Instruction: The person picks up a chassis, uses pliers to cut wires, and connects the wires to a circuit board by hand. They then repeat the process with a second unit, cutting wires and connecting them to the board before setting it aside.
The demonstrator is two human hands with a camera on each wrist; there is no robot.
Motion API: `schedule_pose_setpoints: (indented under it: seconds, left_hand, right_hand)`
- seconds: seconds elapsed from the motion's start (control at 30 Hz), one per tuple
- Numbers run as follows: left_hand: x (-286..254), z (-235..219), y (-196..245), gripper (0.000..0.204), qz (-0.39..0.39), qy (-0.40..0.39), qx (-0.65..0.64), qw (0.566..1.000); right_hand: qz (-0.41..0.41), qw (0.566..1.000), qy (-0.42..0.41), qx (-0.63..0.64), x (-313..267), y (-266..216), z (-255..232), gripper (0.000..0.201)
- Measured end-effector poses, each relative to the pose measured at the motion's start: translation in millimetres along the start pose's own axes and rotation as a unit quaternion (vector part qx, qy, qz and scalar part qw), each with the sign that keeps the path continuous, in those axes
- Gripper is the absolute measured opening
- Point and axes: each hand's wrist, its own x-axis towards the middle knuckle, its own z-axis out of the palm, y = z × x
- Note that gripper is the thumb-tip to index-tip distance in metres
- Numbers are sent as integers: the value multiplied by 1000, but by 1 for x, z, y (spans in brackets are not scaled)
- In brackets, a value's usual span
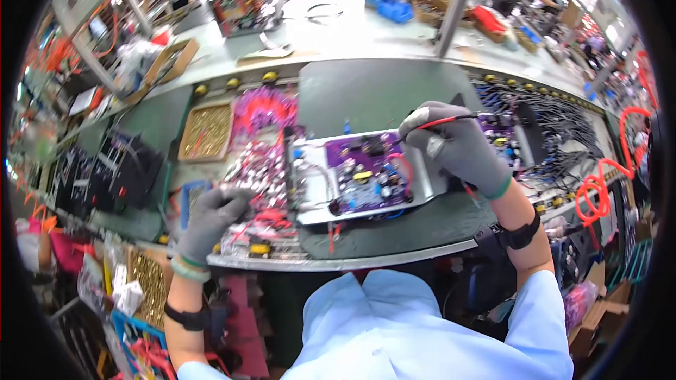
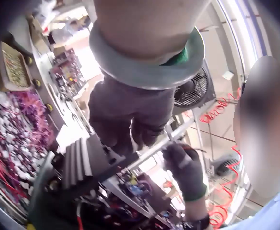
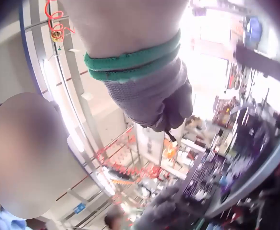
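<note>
My gloved right hand (image 1: pixel 458 144) grips a thin red-and-black wire (image 1: pixel 445 121) above the right end of an open metal case (image 1: pixel 306 200). Inside that case lies a purple circuit board (image 1: pixel 384 190) with red wires at its right side. In the right wrist view, a short dark tip pokes out below the curled fingers of the right hand (image 3: pixel 154 98). My gloved left hand (image 1: pixel 211 218) hovers by a pile of red and white wired parts (image 1: pixel 264 176), its fingers loosely curled. Nothing shows in the left hand (image 2: pixel 130 110) in its wrist view.
Brass-coloured parts fill a tray (image 1: pixel 189 155) at the back left, beside pink-purple wires (image 1: pixel 267 109). Black units (image 1: pixel 127 162) stand further left. Grey-black cables (image 1: pixel 563 127) lie at the right, near a coiled red hose (image 1: pixel 593 200). A white bench (image 1: pixel 338 39) runs behind the green mat (image 1: pixel 380 95).
</note>
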Motion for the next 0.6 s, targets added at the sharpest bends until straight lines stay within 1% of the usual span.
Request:
schedule_pose_setpoints:
  seconds: [0.03,0.07,0.1,0.13,0.17,0.2,0.23,0.27,0.33,0.37,0.4,0.47,0.5,0.53,0.57,0.6]
  left_hand:
    - [6,-12,-20,16,4,6,88,996]
    - [16,-33,-60,15,61,-19,192,979]
    - [24,-53,-111,16,118,14,324,939]
    - [24,-56,-127,16,53,17,452,890]
    - [22,-59,-140,15,34,-12,523,852]
    - [15,-54,-147,14,32,-8,576,817]
    - [17,-58,-172,12,25,-1,589,808]
    - [25,-63,-194,11,17,4,601,799]
    - [27,-61,-184,10,29,-10,605,796]
    - [27,-60,-178,9,38,-22,607,794]
    - [28,-57,-174,9,38,-23,606,794]
    - [28,-54,-169,7,40,-34,647,761]
    - [26,-55,-169,7,38,-35,647,761]
    - [25,-55,-170,7,57,-4,612,789]
    - [23,-54,-168,7,75,27,574,815]
    - [21,-55,-165,7,73,27,573,816]
  right_hand:
    - [14,1000,-9,-1,-1,6,-10,13]
    - [34,999,-31,11,-3,8,-16,14]
    - [31,999,-45,0,-5,11,-17,14]
    - [24,998,-60,-10,-5,15,-17,15]
    - [10,996,-74,-58,-4,18,-15,14]
    - [-1,991,-89,-103,-4,20,-11,13]
    - [-18,979,-93,-181,-3,18,-6,7]
    - [-26,971,-117,-205,-1,22,-1,7]
    - [-80,956,-137,-247,-1,31,10,13]
    - [-79,956,-137,-248,0,34,14,13]
    - [-63,953,-153,-254,1,37,16,14]
    - [-48,950,-170,-258,2,37,17,15]
    - [-31,946,-181,-266,2,35,17,15]
    - [-13,942,-191,-275,2,34,17,15]
    - [-12,942,-192,-274,1,34,17,15]
    - [-19,949,-180,-260,0,35,16,16]
